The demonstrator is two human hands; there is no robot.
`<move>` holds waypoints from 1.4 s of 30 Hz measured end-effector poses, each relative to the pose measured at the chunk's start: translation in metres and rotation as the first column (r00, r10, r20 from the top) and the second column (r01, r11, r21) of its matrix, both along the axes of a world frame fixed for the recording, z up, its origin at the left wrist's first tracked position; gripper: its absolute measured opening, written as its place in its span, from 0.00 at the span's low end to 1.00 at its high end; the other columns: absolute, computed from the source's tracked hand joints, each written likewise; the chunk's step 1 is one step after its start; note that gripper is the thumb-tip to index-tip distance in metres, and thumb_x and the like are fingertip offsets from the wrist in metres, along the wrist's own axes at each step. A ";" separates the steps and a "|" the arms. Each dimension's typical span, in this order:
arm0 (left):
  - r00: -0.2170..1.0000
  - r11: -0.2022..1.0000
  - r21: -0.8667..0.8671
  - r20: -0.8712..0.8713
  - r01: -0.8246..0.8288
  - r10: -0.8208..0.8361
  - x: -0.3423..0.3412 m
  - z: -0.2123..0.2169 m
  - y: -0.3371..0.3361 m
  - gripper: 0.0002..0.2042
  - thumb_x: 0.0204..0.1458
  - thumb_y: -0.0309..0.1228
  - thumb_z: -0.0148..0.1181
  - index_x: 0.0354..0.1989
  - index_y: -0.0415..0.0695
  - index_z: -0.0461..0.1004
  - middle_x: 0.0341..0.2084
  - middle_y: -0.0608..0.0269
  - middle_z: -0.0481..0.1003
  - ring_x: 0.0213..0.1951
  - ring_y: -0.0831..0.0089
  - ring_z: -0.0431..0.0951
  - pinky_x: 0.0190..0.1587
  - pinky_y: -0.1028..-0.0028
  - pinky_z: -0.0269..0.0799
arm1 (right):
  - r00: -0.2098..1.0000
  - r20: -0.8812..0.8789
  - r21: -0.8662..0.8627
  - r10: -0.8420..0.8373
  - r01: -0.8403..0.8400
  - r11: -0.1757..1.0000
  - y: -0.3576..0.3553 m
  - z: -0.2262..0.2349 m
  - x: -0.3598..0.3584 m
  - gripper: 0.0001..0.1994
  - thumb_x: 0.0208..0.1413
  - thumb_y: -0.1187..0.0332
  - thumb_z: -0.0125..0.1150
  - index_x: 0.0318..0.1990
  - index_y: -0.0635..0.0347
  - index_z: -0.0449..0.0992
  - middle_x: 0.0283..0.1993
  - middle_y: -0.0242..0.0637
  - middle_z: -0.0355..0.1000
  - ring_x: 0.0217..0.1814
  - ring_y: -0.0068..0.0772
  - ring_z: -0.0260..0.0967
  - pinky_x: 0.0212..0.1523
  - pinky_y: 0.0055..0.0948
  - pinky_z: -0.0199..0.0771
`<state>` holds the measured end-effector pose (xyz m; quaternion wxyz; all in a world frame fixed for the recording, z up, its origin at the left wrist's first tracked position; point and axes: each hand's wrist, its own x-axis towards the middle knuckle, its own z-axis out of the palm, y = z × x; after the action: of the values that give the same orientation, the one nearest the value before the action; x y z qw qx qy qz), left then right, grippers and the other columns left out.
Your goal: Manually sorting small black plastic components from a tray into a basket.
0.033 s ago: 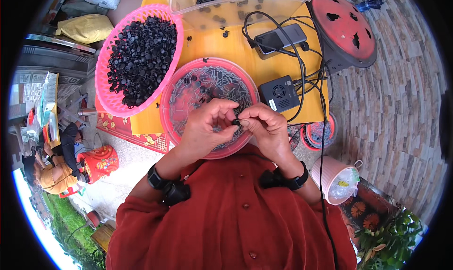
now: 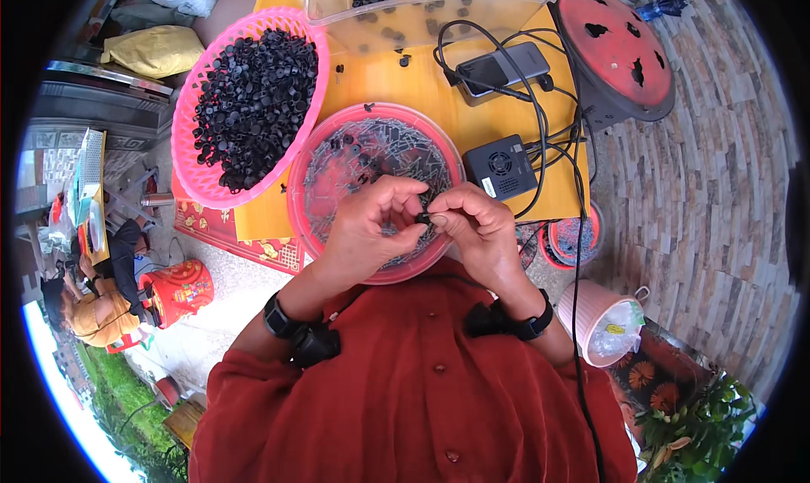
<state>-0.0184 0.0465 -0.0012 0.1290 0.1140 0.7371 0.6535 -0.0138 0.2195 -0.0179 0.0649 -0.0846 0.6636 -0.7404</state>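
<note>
My left hand [image 2: 371, 226] and my right hand [image 2: 477, 230] meet fingertip to fingertip over the near side of a round red tray [image 2: 297, 179]. Together they pinch a small black part [image 2: 424, 219]; its exact shape is too small to tell. The tray holds many thin grey metal pieces and a few black parts. To its left, a pink basket [image 2: 187, 120] is heaped with small black plastic caps [image 2: 253, 95]. Both wrists wear dark bands, and my sleeves are red.
The tray and basket sit on a yellow table [image 2: 396, 82]. A clear plastic box [image 2: 422, 19] with black parts stands at the back. A phone-like device [image 2: 498, 65], a black box [image 2: 499, 167] and cables lie on the right. A red round stool [image 2: 620, 48] and a pink bucket [image 2: 603, 323] stand beyond.
</note>
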 end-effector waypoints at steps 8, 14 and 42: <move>0.989 0.991 -0.036 -0.065 0.128 -0.131 -0.006 0.004 -0.007 0.21 0.41 0.13 0.57 0.46 0.40 0.65 0.28 0.68 0.68 0.29 0.84 0.69 0.32 0.82 0.66 | 0.999 -0.022 0.012 -0.047 0.047 0.999 -0.010 0.005 0.008 0.06 0.48 0.84 0.54 0.33 0.66 0.71 0.28 0.33 0.66 0.26 0.19 0.64 0.26 0.19 0.66; 0.981 0.995 -0.041 -0.170 0.087 -0.093 0.000 0.002 -0.016 0.17 0.40 0.17 0.61 0.41 0.40 0.69 0.25 0.68 0.69 0.27 0.83 0.71 0.29 0.81 0.69 | 0.996 -0.017 -0.016 -0.089 0.088 0.996 -0.026 0.010 0.016 0.05 0.47 0.84 0.56 0.31 0.66 0.72 0.27 0.33 0.66 0.27 0.21 0.65 0.27 0.20 0.66; 0.998 0.984 0.176 -0.055 0.013 -0.003 0.014 0.003 -0.039 0.18 0.44 0.19 0.59 0.46 0.43 0.68 0.30 0.66 0.71 0.33 0.80 0.71 0.34 0.78 0.69 | 0.959 0.274 -0.112 0.069 -0.040 0.993 -0.030 0.012 0.021 0.10 0.59 0.68 0.48 0.40 0.66 0.73 0.30 0.32 0.72 0.28 0.18 0.68 0.27 0.17 0.70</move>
<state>-0.0049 0.0077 0.0015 0.1008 0.1456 0.6791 0.7124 0.0074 0.1894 -0.0059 0.1731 -0.0016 0.6054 -0.7769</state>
